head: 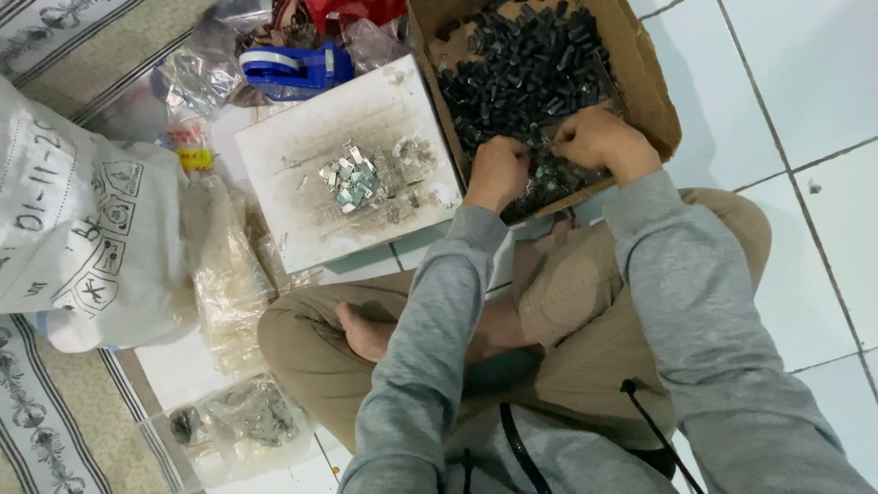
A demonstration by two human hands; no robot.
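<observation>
While the person sits cross-legged on the white tile floor (805,110), both hands dig in an open brown cardboard box (654,87) full of small black plastic pieces (526,64). The left hand (498,171) and the right hand (599,137) are curled among shiny bits at the box's near edge; I cannot tell what the fingers pinch. Beside the box, a dirty white square board (302,220) carries a little heap of small silver metal clips (352,180).
</observation>
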